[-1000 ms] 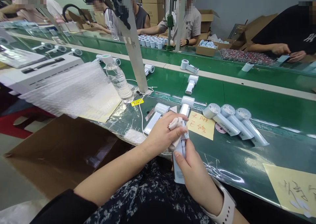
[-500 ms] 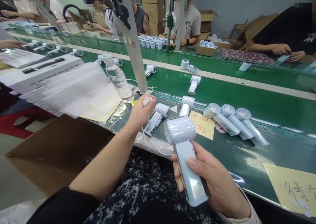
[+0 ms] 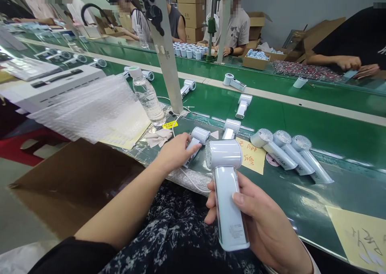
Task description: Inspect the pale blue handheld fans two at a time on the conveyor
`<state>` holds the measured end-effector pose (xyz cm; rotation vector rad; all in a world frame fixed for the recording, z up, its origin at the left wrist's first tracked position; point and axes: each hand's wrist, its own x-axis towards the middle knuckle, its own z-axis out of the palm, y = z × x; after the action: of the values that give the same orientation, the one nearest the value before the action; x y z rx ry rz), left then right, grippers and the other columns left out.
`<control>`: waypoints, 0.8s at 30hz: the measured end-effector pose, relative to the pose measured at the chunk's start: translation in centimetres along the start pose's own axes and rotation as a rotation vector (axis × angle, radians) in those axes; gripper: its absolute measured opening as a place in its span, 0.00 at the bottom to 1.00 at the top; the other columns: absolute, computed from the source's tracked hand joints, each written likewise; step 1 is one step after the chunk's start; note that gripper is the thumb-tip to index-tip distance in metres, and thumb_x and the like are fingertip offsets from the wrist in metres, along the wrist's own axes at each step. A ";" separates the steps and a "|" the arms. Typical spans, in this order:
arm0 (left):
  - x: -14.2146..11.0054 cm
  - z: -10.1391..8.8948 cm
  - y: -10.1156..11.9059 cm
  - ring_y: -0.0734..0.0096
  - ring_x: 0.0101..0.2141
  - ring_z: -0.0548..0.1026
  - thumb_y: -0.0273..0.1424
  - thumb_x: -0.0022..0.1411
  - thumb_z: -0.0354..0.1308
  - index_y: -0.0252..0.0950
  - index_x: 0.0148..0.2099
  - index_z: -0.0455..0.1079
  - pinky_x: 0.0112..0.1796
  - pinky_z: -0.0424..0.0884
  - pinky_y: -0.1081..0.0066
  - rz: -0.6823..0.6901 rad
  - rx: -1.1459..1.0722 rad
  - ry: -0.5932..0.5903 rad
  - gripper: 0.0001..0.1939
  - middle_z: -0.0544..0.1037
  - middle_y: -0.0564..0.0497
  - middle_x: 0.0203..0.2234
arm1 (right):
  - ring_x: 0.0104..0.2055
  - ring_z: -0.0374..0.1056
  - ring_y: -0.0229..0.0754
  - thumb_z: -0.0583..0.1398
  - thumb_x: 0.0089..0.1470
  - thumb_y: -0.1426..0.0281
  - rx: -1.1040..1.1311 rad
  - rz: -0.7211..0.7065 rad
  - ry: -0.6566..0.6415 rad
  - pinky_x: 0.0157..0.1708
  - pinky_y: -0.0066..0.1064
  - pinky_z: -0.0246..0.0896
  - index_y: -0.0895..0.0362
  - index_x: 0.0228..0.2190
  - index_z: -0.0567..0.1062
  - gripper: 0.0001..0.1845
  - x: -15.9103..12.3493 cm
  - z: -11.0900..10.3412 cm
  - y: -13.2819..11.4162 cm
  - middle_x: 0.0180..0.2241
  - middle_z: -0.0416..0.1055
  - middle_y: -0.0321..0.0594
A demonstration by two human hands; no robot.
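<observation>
Right hand [image 3: 265, 217]: one, thumb on the face of a handle and fingers wrapped behind it, closed firmly on a handheld fan [image 3: 229, 193] held nearly upright above the near edge of the workbench [image 3: 310, 197]. Left hand [image 3: 175, 153]: one, loosely curled, fingertips at the handle of a second fan [image 3: 201, 134] lying on the bench — whether gripping or merely resting, cannot tell. Progress, by judgement: the held unit appears still in process, being neither laid down nor lined up with others; three more fans [image 3: 282, 137] lie in a slanted row to the right, perhaps a sorted group, though the view does not settle it. Apparently outstanding: the second fan, and a third fan [image 3: 231, 126] lying behind the held one, partly hidden by it. A crumpled white cloth [image 3: 159, 138] lies unheld, just left of the second fan. Further units rest on the green conveyor [image 3: 271, 111]. Held item, appearance: pale blue, glossy; drum-shaped head set crosswise atop a flat, straight handle; silvery edging along the sides; small print near the foot, illegible; grille turned leftward, whitish, detail unclear — no damage discernible.
</observation>
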<state>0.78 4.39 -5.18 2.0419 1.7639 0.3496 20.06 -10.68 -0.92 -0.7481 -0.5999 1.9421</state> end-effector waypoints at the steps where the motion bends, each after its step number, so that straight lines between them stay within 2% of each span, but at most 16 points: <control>1: -0.1 0.4 0.5 0.48 0.40 0.76 0.46 0.60 0.56 0.36 0.43 0.70 0.43 0.70 0.54 -0.001 -0.007 -0.028 0.19 0.78 0.41 0.37 | 0.34 0.77 0.44 0.63 0.58 0.63 0.000 -0.005 0.009 0.34 0.31 0.69 0.57 0.46 0.76 0.16 -0.1 0.0 0.0 0.37 0.78 0.45; 5: 0.3 1.1 0.8 0.43 0.42 0.76 0.42 0.61 0.54 0.35 0.39 0.67 0.44 0.69 0.50 -0.005 -0.074 -0.081 0.14 0.78 0.37 0.38 | 0.35 0.78 0.45 0.64 0.57 0.62 0.000 -0.020 0.042 0.35 0.32 0.70 0.56 0.47 0.76 0.17 -0.3 0.0 -0.1 0.38 0.79 0.46; 8: -0.3 0.2 0.6 0.50 0.41 0.77 0.41 0.65 0.47 0.36 0.40 0.64 0.43 0.72 0.54 0.016 -0.196 -0.118 0.14 0.77 0.40 0.37 | 0.35 0.78 0.47 0.65 0.56 0.59 -0.014 -0.061 0.164 0.37 0.37 0.72 0.56 0.46 0.76 0.19 0.0 -0.5 -0.2 0.37 0.79 0.47; 10: -1.8 -0.6 1.2 0.58 0.34 0.78 0.44 0.65 0.47 0.36 0.44 0.60 0.36 0.74 0.61 0.044 -0.484 -0.202 0.15 0.77 0.44 0.35 | 0.36 0.78 0.48 0.67 0.54 0.57 -0.003 -0.124 0.302 0.40 0.40 0.73 0.55 0.45 0.76 0.20 0.4 -0.8 -0.4 0.39 0.80 0.46; 12: -3.8 -1.2 2.5 0.65 0.28 0.77 0.46 0.61 0.55 0.38 0.48 0.57 0.28 0.74 0.66 0.080 -0.956 -0.335 0.21 0.76 0.47 0.34 | 0.38 0.77 0.49 0.69 0.52 0.57 0.019 -0.174 0.390 0.42 0.42 0.74 0.53 0.45 0.76 0.22 0.9 -1.0 -0.5 0.40 0.80 0.45; 14: -5.8 -1.6 3.9 0.68 0.27 0.77 0.43 0.56 0.66 0.39 0.49 0.57 0.27 0.74 0.70 0.097 -1.298 -0.424 0.26 0.77 0.49 0.34 | 0.38 0.76 0.49 0.68 0.53 0.57 0.038 -0.203 0.366 0.42 0.45 0.74 0.51 0.45 0.76 0.20 1.3 -0.8 -0.6 0.41 0.79 0.43; 15: -6.6 -1.7 4.6 0.68 0.27 0.78 0.41 0.55 0.68 0.39 0.49 0.58 0.27 0.75 0.71 0.097 -1.377 -0.445 0.27 0.77 0.50 0.34 | 0.37 0.75 0.49 0.67 0.54 0.57 0.045 -0.209 0.322 0.42 0.45 0.74 0.51 0.45 0.76 0.18 1.4 -0.7 -0.6 0.40 0.79 0.42; 18: -7.9 -2.2 5.5 0.64 0.31 0.81 0.41 0.60 0.65 0.38 0.50 0.59 0.31 0.77 0.67 0.084 -1.484 -0.504 0.23 0.79 0.46 0.37 | 0.35 0.74 0.47 0.64 0.58 0.57 0.053 -0.218 0.241 0.39 0.44 0.74 0.50 0.43 0.76 0.14 1.5 -0.6 -0.8 0.38 0.79 0.41; 21: -8.2 -2.8 5.3 0.55 0.38 0.82 0.42 0.63 0.60 0.38 0.55 0.59 0.37 0.78 0.60 0.089 -1.518 -0.566 0.23 0.80 0.41 0.43 | 0.39 0.74 0.50 0.64 0.57 0.56 0.028 -0.211 0.311 0.40 0.44 0.73 0.51 0.42 0.78 0.15 1.4 -1.1 -1.0 0.41 0.79 0.45; 24: -8.2 -3.3 5.1 0.51 0.43 0.82 0.38 0.63 0.63 0.40 0.59 0.58 0.40 0.77 0.58 0.099 -1.498 -0.549 0.26 0.79 0.41 0.47 | 0.45 0.73 0.53 0.61 0.60 0.57 0.044 -0.221 0.349 0.46 0.46 0.71 0.52 0.41 0.79 0.14 1.5 -1.3 -1.2 0.45 0.79 0.46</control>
<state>2.39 -3.75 0.77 0.9271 0.5897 0.7371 21.13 -8.69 -1.36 -0.9259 -0.4048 1.5712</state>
